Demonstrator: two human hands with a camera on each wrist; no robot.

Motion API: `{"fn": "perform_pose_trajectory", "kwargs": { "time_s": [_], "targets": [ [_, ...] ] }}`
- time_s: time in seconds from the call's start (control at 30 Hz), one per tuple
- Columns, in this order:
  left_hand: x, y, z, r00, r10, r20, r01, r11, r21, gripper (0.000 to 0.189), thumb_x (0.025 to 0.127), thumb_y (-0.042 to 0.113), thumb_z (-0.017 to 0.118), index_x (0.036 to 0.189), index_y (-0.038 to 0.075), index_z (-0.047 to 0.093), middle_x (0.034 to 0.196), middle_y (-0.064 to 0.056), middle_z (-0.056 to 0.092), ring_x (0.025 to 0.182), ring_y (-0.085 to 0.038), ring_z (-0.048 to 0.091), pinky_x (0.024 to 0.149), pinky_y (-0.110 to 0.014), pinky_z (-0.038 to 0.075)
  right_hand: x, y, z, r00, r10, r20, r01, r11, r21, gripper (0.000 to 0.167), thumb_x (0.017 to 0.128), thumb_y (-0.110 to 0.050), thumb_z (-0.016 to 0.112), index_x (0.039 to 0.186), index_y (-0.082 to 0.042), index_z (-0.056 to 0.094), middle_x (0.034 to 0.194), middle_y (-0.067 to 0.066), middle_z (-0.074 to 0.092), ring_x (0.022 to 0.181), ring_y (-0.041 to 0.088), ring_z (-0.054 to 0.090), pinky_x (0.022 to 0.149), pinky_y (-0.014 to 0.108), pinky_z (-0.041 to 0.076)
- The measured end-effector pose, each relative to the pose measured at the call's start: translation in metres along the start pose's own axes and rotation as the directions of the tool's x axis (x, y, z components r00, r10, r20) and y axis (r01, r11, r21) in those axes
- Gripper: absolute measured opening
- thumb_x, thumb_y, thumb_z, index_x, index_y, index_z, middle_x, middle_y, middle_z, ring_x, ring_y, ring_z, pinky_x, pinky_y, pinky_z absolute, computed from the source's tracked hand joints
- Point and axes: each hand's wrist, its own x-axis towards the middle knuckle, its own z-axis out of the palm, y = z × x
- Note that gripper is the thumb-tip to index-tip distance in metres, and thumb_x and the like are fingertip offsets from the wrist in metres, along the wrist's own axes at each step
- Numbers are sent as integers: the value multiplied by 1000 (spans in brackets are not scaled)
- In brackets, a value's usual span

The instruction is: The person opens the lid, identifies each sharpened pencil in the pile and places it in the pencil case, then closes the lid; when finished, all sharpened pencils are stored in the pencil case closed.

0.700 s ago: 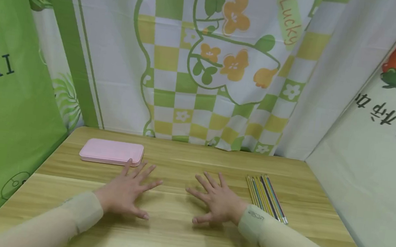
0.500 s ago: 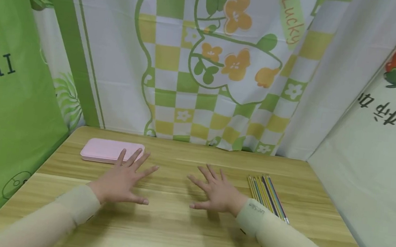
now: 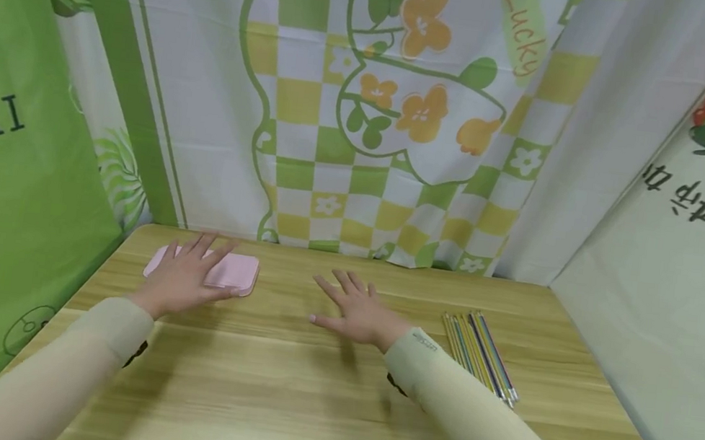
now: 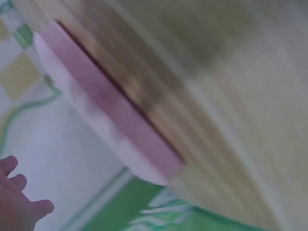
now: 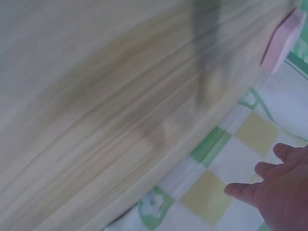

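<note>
Arms [image 3: 468, 407] stretched forward over a wooden table [image 3: 292, 402], I have both wrists raised. My left hand [image 3: 181, 282], back upward, is spread wide above a pink case [image 3: 238, 272], which lies toward the table's far left; the left wrist view shows hand and case apart. My right hand [image 3: 357, 315], splayed too, hangs over the table to the right of the case, well apart from it. Pencils [image 3: 475, 350] lie farther right, beside my right forearm.
</note>
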Motion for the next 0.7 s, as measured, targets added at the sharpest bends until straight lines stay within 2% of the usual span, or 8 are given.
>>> {"fn": "perform_pose_trajectory", "kwargs": {
  "time_s": [0.1, 0.17, 0.27, 0.4, 0.5, 0.57, 0.63, 0.7],
  "targets": [
    [2, -18, 2, 997, -83, -2, 83, 994, -65, 88, 98, 61, 59, 161, 7, 31, 159, -35, 27, 146, -57, 22, 110, -80, 14, 17, -8, 1, 999, 32, 1, -32, 993, 111, 80, 104, -65, 42, 168, -25, 15, 171, 17, 11, 156, 41, 6, 120, 69, 8],
    [1, -32, 5, 987, -161, 16, 162, 979, -122, 90, 101, 62, 53, 161, 0, 26, 158, -39, 24, 145, -60, 19, 112, -78, 14, 28, -13, 3, 998, 60, 4, -60, 976, 210, 77, 105, -62, 41, 168, -24, 16, 170, 18, 13, 156, 41, 9, 120, 67, 12],
    [0, -55, 7, 953, -304, -10, 292, 925, -244, 96, 103, 62, 48, 160, -9, 17, 157, -45, 18, 144, -64, 15, 113, -76, 15, 42, -20, 8, 995, 96, 7, -92, 920, 382, 74, 107, -57, 41, 167, -21, 18, 169, 20, 17, 155, 41, 14, 121, 64, 17],
    [-5, -82, 6, 873, -485, -49, 424, 806, -414, 101, 103, 58, 51, 159, -14, 7, 156, -46, 15, 143, -65, 15, 114, -74, 17, 62, -29, 20, 986, 163, 19, -143, 796, 588, 75, 106, -58, 40, 167, -19, 20, 170, 17, 17, 156, 38, 11, 122, 62, 13],
    [-8, -95, 8, 832, -555, 29, 496, 718, -488, 104, 103, 58, 52, 159, -12, 0, 157, -46, 11, 143, -64, 15, 115, -72, 18, 76, -35, 31, 980, 200, 24, -156, 682, 715, 78, 105, -60, 38, 167, -16, 20, 171, 13, 15, 157, 34, 7, 124, 58, 9],
    [-9, -99, 10, 818, -563, 120, 536, 668, -516, 106, 103, 58, 50, 158, -12, -5, 157, -47, 8, 144, -63, 14, 117, -70, 17, 85, -40, 37, 979, 202, 34, -151, 596, 788, 79, 106, -60, 37, 167, -13, 18, 172, 10, 12, 158, 31, 5, 125, 54, 6],
    [-9, -101, 12, 815, -546, 195, 554, 635, -539, 106, 104, 58, 48, 158, -13, -8, 158, -47, 7, 146, -62, 13, 118, -67, 16, 94, -45, 42, 981, 191, 39, -135, 516, 846, 79, 107, -57, 36, 166, -8, 15, 173, 10, 8, 158, 30, 4, 125, 50, 6],
    [-9, -101, 11, 815, -528, 238, 562, 620, -547, 103, 105, 56, 47, 157, -14, -7, 157, -47, 8, 147, -60, 13, 119, -65, 17, 102, -51, 46, 978, 200, 65, -149, 441, 885, 79, 108, -56, 36, 166, -7, 16, 172, 15, 8, 157, 35, 6, 125, 50, 8]
  ]
}}
